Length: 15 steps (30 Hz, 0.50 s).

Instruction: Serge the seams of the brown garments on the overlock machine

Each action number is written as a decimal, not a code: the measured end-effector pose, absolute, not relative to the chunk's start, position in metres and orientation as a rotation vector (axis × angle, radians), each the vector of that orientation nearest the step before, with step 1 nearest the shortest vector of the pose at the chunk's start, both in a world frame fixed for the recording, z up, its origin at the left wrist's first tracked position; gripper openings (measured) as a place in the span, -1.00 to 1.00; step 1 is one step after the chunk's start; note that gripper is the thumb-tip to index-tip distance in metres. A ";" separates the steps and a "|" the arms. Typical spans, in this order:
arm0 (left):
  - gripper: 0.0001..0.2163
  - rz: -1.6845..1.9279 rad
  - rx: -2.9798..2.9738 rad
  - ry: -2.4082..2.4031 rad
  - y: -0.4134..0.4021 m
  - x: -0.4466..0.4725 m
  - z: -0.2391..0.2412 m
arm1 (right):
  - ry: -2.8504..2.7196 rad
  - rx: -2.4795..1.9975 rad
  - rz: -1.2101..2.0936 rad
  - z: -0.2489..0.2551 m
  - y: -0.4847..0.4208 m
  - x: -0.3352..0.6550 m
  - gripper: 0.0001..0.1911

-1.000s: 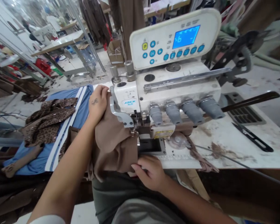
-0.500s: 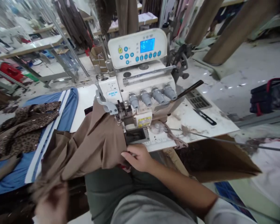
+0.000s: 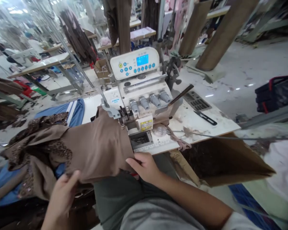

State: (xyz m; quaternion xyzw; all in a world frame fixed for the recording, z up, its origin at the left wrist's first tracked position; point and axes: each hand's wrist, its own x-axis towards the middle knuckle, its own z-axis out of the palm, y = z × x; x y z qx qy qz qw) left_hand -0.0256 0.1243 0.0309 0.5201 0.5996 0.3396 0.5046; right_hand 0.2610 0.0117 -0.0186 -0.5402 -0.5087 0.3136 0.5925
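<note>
A piece of brown fabric (image 3: 98, 147) lies spread in front of the overlock sewing machine (image 3: 144, 92), its upper edge under the presser area. My right hand (image 3: 145, 167) pinches the fabric's right edge, thumb on top, just below the machine's front opening. At the fabric's lower left edge, my left hand (image 3: 63, 191) grips the cloth between thumb and fingers; the fingertips are partly hidden. Leopard-print cloth (image 3: 60, 153) joins or lies against the brown fabric on the left; I cannot tell which.
Blue fabric with white stripes (image 3: 75, 111) lies left of the machine. Black thread snips or a similar flat tool (image 3: 205, 117) rest on the white tabletop (image 3: 218, 127). Below its right edge stands an open cardboard box (image 3: 244, 172). Brown fabric rolls (image 3: 228, 35) stand behind.
My left hand has moved right and up, drawing the brown fabric flatter and wider. The leopard-print part now shows beside it. My right hand keeps its pinch; the view has shifted slightly.
</note>
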 end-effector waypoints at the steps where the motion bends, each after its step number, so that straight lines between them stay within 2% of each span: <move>1: -0.62 0.995 1.215 1.419 0.121 -0.026 0.032 | -1.240 -1.234 0.698 -0.015 0.010 0.262 -0.41; 3: -0.56 1.195 1.191 1.383 0.116 -0.025 0.032 | -1.302 -1.193 0.662 -0.006 0.007 0.263 -0.41; 6: -0.49 0.965 1.121 1.456 0.110 -0.023 0.031 | -1.317 -1.181 0.645 0.002 0.004 0.262 -0.43; 11: -0.48 1.078 1.057 1.396 0.111 -0.029 0.033 | -1.321 -1.188 0.640 -0.002 0.012 0.263 -0.48; 13: -0.52 0.916 1.101 1.460 0.114 -0.030 0.035 | -1.326 -1.188 0.644 -0.005 0.018 0.266 -0.49; 15: -0.59 0.965 1.064 1.502 0.116 -0.026 0.037 | -1.340 -1.180 0.647 -0.007 0.022 0.268 -0.49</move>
